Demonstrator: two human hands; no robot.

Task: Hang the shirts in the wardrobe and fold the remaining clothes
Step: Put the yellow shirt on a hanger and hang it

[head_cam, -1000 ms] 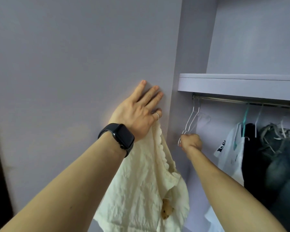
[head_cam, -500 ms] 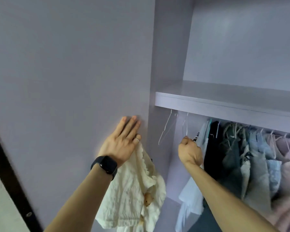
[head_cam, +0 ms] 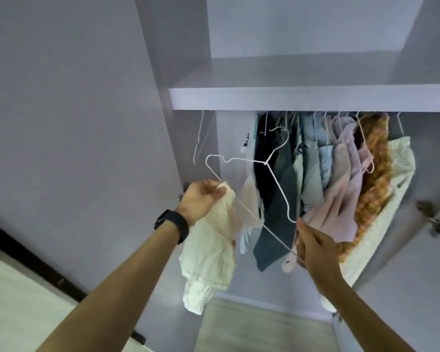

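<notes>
A cream shirt point(head_cam: 211, 247) hangs crumpled from my left hand point(head_cam: 201, 199), which grips its top in front of the open wardrobe. A white wire hanger point(head_cam: 272, 174) is off the rail and tilted between my hands. My right hand point(head_cam: 315, 245) pinches the hanger's lower right corner. The hanger's left end sits against the cloth at my left hand. Another bare wire hanger point(head_cam: 200, 138) stays hooked at the rail's left end.
Several garments point(head_cam: 341, 179) hang packed under the wardrobe shelf point(head_cam: 302, 99), from dark ones in the middle to an orange check and a cream one at the right. The left door panel point(head_cam: 74, 123) stands beside my left arm. A door with hinges point(head_cam: 432, 217) is at the right.
My left hand left the door panel and closed on the shirt's top. My right hand pulled the wire hanger off the rail and down toward me. The view tilted down into the wardrobe.
</notes>
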